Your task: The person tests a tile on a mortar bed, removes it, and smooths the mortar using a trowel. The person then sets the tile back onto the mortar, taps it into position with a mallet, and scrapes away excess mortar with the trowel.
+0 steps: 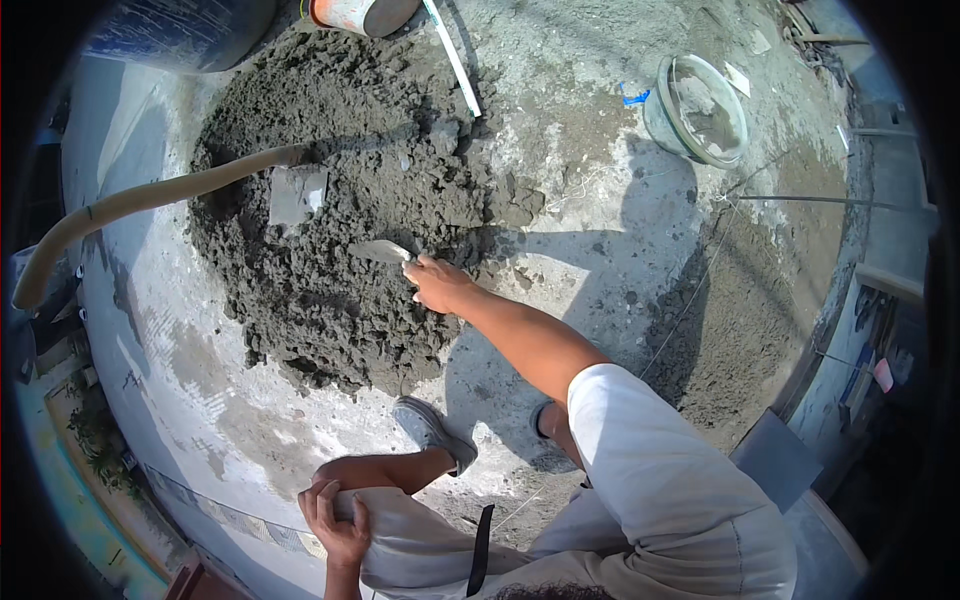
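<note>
A broad heap of wet grey mortar (330, 300) lies on the concrete floor in front of me. My right hand (438, 284) is closed around the handle of a trowel (380, 251), whose metal blade lies against the right side of the heap. My left hand (336, 520) rests on my bent left knee, fingers apart and curled over it, holding nothing. A hoe-like tool with a curved wooden handle (170, 192) reaches in from the left. Its flat metal blade (297, 195) sits in the mortar, left of the trowel.
At the upper right stands a bucket (690, 150) with grey material inside. A white strip (455, 60), an orange-and-white bucket (360, 14) and a large blue drum (180, 35) are at the far side. Sandy material (745, 320) spreads at the right, crossed by a thin line. My shoe (432, 432) is close to the heap.
</note>
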### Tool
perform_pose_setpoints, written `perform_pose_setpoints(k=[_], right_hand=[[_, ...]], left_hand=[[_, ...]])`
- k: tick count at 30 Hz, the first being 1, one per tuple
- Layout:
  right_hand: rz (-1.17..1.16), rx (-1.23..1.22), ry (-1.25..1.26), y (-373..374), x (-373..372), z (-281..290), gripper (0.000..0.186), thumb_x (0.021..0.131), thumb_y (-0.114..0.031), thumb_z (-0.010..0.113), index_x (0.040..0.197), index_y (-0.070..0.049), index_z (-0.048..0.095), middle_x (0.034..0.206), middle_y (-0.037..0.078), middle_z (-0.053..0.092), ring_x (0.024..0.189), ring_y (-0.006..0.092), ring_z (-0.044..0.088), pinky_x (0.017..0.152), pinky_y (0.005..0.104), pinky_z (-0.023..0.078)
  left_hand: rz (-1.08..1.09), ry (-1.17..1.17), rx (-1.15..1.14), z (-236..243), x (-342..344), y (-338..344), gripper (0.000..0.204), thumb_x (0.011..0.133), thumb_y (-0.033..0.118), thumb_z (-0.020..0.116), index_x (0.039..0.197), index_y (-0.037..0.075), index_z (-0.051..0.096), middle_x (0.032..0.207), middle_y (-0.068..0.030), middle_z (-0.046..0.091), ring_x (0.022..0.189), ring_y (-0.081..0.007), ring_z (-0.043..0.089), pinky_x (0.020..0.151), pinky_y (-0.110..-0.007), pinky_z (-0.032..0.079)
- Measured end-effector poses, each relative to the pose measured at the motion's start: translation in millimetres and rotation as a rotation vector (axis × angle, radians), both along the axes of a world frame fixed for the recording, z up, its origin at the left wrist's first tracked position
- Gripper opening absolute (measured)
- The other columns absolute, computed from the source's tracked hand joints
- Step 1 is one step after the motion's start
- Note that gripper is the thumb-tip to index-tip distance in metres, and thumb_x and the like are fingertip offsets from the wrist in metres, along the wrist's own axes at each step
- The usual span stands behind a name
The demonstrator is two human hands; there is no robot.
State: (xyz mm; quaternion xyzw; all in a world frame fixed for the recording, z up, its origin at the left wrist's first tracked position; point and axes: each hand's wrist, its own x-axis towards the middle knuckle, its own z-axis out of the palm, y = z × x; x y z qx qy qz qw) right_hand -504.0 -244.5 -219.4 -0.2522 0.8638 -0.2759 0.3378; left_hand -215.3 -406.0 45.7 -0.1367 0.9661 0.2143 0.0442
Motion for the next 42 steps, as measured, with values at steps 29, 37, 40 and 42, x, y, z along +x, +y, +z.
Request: perform_pose_setpoints(k=[29,37,40,42], right_hand=[[-1.748,0.373,-0.365,486.0,657.4,584.5,0.071,0.079,-0.030,0.073,0.140,-0.008,0.045,0.107,0.024,0.065,0.099,0.0369,0.064,0.088,0.0432,0.050],[-2.057,0.478,-0.437,665.5,780.0,549.6,0.063,0.084,-0.042,0.068,0.132,-0.004,0.052,0.122,0.026,0.059,0.113,0.0377,0.058,0.098,0.0432,0.045],[-2.137,0.182,-0.222,777.7,722.2,585.7,0.058,0.085,-0.040,0.068,0.128,-0.003,0.055,0.114,0.026,0.063,0.105,0.0380,0.061,0.092,0.0432,0.048],[-2.141,0.311,-0.150,805.5,755.1,605.3,0.056,0.087,-0.039,0.067,0.130,-0.005,0.053,0.111,0.023,0.066,0.096,0.0336,0.067,0.085,0.0411,0.053]], left_hand=[[-0.773,-0.885,0.003,189.9,-157.8,158.7,0.049,0.083,0.010,0.058,0.132,0.009,0.055,0.085,-0.0150,0.069,0.074,-0.0255,0.065,0.069,-0.038,0.052],[-1.637,-0.941,-0.508,227.4,-136.3,575.8,0.030,0.088,0.011,0.047,0.108,0.008,0.069,0.108,-0.0164,0.068,0.101,-0.0338,0.064,0.087,-0.042,0.052],[-1.528,-0.781,-0.046,227.6,-172.6,637.1,0.018,0.077,0.008,0.058,0.090,0.002,0.068,0.088,-0.0171,0.068,0.086,-0.0318,0.065,0.079,-0.037,0.052],[-1.723,-0.458,0.185,293.1,-126.7,763.8,0.019,0.084,0.008,0.051,0.091,-0.002,0.066,0.086,-0.0167,0.067,0.085,-0.0307,0.065,0.075,-0.035,0.051]])
